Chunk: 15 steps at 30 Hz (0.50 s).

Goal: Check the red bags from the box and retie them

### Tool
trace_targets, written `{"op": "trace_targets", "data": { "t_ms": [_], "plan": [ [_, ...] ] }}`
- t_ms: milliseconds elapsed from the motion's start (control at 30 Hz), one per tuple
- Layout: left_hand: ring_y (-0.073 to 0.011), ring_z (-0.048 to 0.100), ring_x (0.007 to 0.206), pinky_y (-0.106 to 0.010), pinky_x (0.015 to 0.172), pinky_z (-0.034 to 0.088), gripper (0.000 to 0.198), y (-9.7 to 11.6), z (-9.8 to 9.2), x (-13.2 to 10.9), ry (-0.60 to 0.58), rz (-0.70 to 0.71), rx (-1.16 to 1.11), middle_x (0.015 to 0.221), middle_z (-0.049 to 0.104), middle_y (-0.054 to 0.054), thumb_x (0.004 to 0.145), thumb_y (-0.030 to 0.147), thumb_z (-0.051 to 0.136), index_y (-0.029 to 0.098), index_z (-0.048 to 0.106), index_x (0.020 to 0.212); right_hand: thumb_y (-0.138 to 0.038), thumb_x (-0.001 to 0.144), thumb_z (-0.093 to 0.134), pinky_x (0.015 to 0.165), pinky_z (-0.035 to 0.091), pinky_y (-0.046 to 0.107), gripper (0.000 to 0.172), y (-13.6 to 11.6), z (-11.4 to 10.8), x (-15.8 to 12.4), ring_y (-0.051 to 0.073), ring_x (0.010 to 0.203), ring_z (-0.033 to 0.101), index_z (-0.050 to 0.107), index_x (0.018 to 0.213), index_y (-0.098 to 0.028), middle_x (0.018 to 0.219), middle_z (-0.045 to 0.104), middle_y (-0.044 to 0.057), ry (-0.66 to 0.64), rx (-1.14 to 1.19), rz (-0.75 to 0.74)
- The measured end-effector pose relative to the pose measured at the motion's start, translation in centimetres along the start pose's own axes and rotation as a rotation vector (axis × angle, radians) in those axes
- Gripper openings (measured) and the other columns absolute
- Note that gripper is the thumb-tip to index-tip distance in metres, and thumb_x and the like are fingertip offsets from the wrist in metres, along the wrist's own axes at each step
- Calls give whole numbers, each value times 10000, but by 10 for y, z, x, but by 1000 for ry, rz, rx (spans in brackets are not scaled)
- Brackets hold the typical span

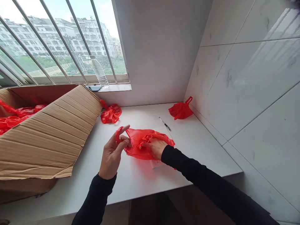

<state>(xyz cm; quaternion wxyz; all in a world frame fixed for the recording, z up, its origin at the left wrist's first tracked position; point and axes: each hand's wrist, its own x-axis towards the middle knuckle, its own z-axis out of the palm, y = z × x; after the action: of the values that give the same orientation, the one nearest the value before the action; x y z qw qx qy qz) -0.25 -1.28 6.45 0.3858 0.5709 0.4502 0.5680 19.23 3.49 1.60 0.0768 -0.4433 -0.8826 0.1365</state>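
A thin red plastic bag (134, 152) lies spread over the white counter in front of me. My left hand (112, 156) is closed on it at the left end, with one of the bag's handle loops around the raised index finger. Reaching into the bag's opening, my right hand (157, 148) has its fingers bent round small shiny red wrapped pieces (147, 139). What these pieces are is too small to make out. Beneath the bag a sheet of paper (156, 164) partly shows.
A cardboard box (53, 134) holding red bags stands at the left. Knotted red bags sit at the back left (111, 113) and back right (180, 110). A pen (165, 123) lies behind my hands. A water bottle (99, 72) and a phone (94, 88) rest on the windowsill.
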Motion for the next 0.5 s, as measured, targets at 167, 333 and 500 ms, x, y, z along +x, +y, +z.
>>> {"op": "trace_targets", "data": {
  "t_ms": [167, 333, 500],
  "plan": [
    [-128, 480, 594, -277, 596, 466, 509, 3, 6, -5, 45, 55, 68, 649, 483, 41, 857, 275, 614, 219, 587, 1363, -169, 865, 513, 723, 481, 372, 468, 1, 6, 8, 281, 845, 666, 585, 1322, -236, 964, 718, 102, -9, -4, 74],
    [-109, 455, 565, -257, 588, 458, 499, 2, 12, -9, 38, 54, 91, 635, 461, 55, 882, 283, 607, 223, 572, 1376, -230, 877, 500, 706, 478, 366, 373, 9, 4, 13, 274, 825, 664, 649, 1220, -230, 958, 736, 107, -47, -6, 149],
    [-116, 459, 567, -260, 586, 444, 522, 0, 15, -8, 51, 68, 120, 616, 461, 58, 875, 268, 602, 220, 556, 1392, -269, 945, 384, 625, 454, 338, 438, 14, -4, 7, 250, 785, 662, 536, 1356, -258, 1032, 726, 92, -14, 28, 230]
  ]
}}
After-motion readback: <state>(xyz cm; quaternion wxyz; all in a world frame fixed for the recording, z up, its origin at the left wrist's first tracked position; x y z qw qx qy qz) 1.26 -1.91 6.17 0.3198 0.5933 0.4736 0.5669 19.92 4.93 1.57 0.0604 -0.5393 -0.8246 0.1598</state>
